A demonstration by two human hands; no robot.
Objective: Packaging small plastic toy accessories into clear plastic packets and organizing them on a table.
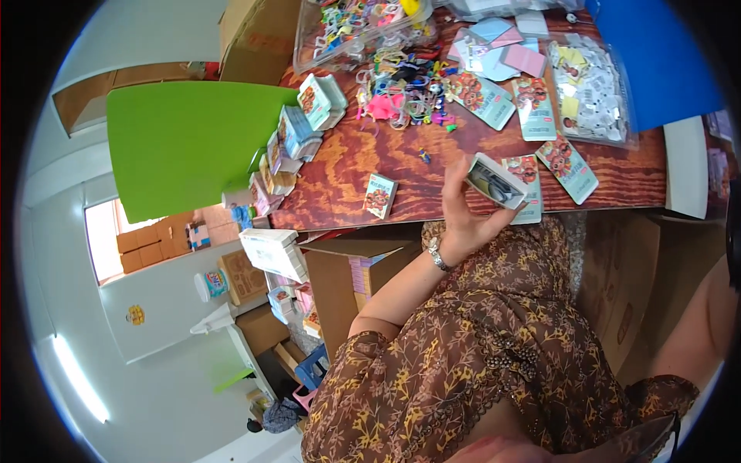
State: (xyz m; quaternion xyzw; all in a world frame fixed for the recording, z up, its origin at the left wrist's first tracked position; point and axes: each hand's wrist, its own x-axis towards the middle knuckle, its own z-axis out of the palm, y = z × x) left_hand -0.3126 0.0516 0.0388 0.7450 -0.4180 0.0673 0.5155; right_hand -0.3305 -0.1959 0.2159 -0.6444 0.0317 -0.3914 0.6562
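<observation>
Small open box (496, 181), pinched between left hand (471, 212) fingers (455, 181)

Left hand (467, 202): raised, forearm angled up from bent elbow, fingers and thumb closed in a grip, bracelet at wrist. Right forearm: bare, at frame edge, hand unseen

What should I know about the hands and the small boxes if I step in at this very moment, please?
Left hand: raised over the table edge, gripping an open small box with something dark inside.
Right hand: out of view; only the upper arm shows.
On the wooden table: flat box blanks at right, a heap of colourful small toys in the middle, finished boxes stacked at left, one lone box near the edge.
Held box not yet closed.
</observation>
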